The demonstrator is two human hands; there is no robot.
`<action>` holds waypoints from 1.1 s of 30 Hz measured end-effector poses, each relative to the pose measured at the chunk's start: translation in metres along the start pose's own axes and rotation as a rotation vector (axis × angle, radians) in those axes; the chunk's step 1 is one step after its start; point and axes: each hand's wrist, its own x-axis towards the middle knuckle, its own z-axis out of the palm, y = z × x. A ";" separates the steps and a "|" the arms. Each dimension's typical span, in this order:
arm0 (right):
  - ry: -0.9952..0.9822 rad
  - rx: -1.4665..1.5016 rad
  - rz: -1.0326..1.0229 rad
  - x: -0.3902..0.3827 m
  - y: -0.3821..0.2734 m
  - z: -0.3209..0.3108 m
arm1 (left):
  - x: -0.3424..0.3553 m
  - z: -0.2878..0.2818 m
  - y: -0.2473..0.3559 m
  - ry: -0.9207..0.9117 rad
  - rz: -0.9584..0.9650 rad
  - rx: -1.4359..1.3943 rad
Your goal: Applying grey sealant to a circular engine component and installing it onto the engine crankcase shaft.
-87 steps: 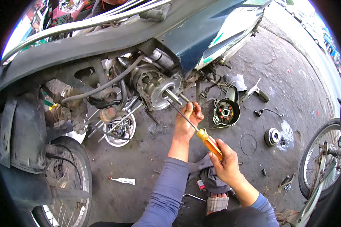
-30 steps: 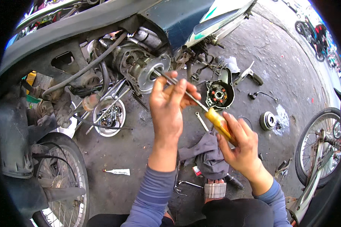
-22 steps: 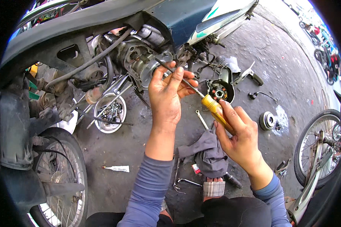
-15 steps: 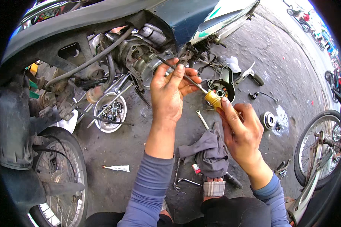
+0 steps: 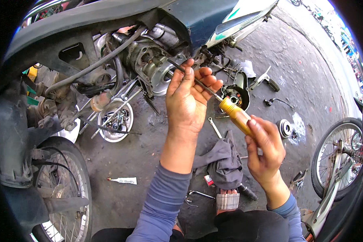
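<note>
A long screwdriver with a yellow handle (image 5: 234, 113) runs slantwise between my hands. My left hand (image 5: 185, 99) pinches its dark shaft between thumb and forefinger, the other fingers loosely spread. At the butt of the handle, my right hand (image 5: 265, 147) grips with thumb and fingertips. The tip points up-left at the opened engine (image 5: 149, 60) of a motorbike, close to a round metal part (image 5: 162, 76); whether they touch, I cannot tell.
A white bowl of bolts and small parts (image 5: 116, 139) stands at left. A removed engine cover (image 5: 243, 86), a wrench (image 5: 215, 128), a grey cloth (image 5: 224, 165), a tube (image 5: 123, 180) and a round metal part (image 5: 285, 129) lie on the ground. Wheels flank both sides.
My right hand has slid back down the handle toward its end, baring more of the yellow. My left hand has shifted slightly right, its free fingers spreading wider.
</note>
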 end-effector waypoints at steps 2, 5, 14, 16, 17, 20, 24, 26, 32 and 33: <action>-0.075 0.389 0.642 0.001 -0.009 -0.006 | 0.000 0.006 -0.002 -0.001 0.017 -0.090; -0.142 0.641 0.611 0.001 0.001 -0.001 | 0.002 0.004 -0.005 0.068 0.051 -0.216; -0.197 0.465 0.583 0.014 -0.007 0.005 | 0.005 0.016 -0.007 0.105 0.036 -0.329; -0.215 0.520 0.679 0.017 -0.006 0.001 | 0.006 0.015 -0.011 0.104 0.073 -0.302; -0.261 0.415 0.577 0.017 -0.001 0.000 | 0.007 0.012 -0.008 0.011 0.066 -0.328; -0.262 0.212 0.357 -0.001 0.008 0.000 | -0.008 0.011 -0.004 0.047 0.007 -0.146; -0.274 -0.059 0.100 -0.038 0.024 -0.012 | -0.048 -0.022 -0.003 0.023 -0.135 0.279; -0.261 -0.135 0.080 -0.039 0.025 0.001 | -0.050 -0.044 -0.017 0.102 -0.117 0.272; -0.281 -0.150 0.117 -0.031 0.035 0.030 | -0.032 -0.067 -0.017 0.222 -0.120 0.311; -0.267 -0.151 0.102 -0.030 0.037 0.032 | -0.028 -0.068 -0.017 0.208 -0.126 0.328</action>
